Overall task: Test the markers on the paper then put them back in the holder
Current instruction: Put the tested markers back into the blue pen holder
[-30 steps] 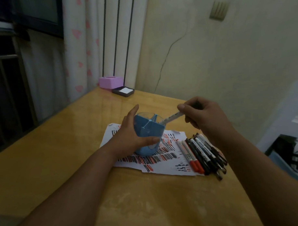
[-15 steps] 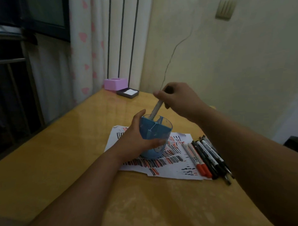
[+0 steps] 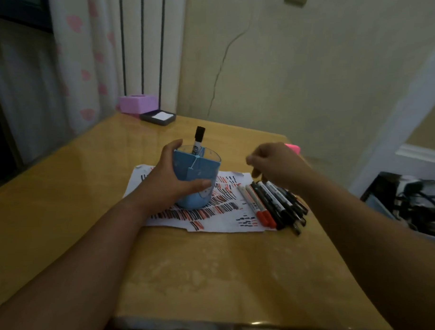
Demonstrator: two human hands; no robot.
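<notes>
A blue marker holder stands on a white paper covered with red and black test strokes. My left hand is wrapped around the holder's left side. One black-capped marker stands upright in the holder's back compartment. To the right, several markers with red and black caps lie in a row on the paper's edge. My right hand hovers just above that row, fingers curled downward, with nothing visible in it.
The wooden table ends near the wall. A purple box and a dark tray with a white pad sit at the far corner. A pink object peeks out behind my right hand. A bin with cables stands off the table's right.
My right hand lowered a marker into the holder, let it go, and moved right and down toward the row of markers. The left hand stayed on the holder.
</notes>
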